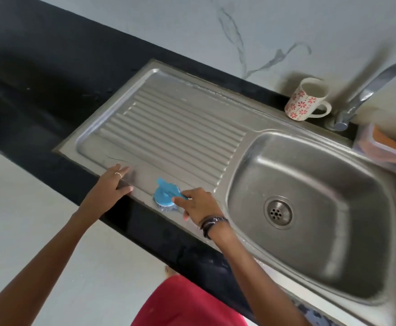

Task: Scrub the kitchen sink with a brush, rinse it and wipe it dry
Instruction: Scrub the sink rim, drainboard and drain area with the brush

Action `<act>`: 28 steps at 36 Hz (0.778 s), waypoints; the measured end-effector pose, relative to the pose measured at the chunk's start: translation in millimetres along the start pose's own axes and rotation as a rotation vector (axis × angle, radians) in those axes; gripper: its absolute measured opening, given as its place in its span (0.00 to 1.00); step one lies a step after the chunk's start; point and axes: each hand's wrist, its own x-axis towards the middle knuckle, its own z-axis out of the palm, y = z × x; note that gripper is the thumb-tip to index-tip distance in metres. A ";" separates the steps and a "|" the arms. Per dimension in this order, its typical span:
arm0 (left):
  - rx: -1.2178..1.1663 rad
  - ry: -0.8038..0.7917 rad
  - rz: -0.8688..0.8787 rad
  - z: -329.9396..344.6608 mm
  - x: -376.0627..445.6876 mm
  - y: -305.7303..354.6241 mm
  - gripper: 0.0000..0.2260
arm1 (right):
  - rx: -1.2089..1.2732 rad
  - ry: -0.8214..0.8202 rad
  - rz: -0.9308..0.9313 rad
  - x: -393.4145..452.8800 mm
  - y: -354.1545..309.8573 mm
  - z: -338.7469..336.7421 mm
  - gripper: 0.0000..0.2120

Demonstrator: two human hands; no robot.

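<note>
the right hand (198, 204) grips the blue brush (166, 195) at the sink's (239, 147) front edge; the left hand (112, 184) rests flat on the rim. scrubbing this near the table edge may slip off, flicking dirty water floorward.

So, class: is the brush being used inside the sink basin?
No, the right hand holds the brush on the drainboard, left of the basin.
</note>
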 end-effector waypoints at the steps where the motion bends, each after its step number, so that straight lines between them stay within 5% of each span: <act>1: 0.004 -0.028 0.015 -2.9 2.0 -4.0 0.26 | -0.001 -0.003 0.000 2.5 -2.4 2.8 0.13; 11: -0.084 -0.160 0.069 -12.9 23.5 -28.4 0.28 | -0.002 0.073 0.197 -56.5 41.1 -16.9 0.07; 21: 0.023 -0.109 0.034 -28.6 38.8 -32.5 0.33 | -0.190 0.043 0.042 12.1 -34.6 42.2 0.15; 28: 0.001 -0.133 -0.007 -38.9 33.7 -45.7 0.32 | -0.131 0.053 0.135 -44.3 23.0 0.2 0.08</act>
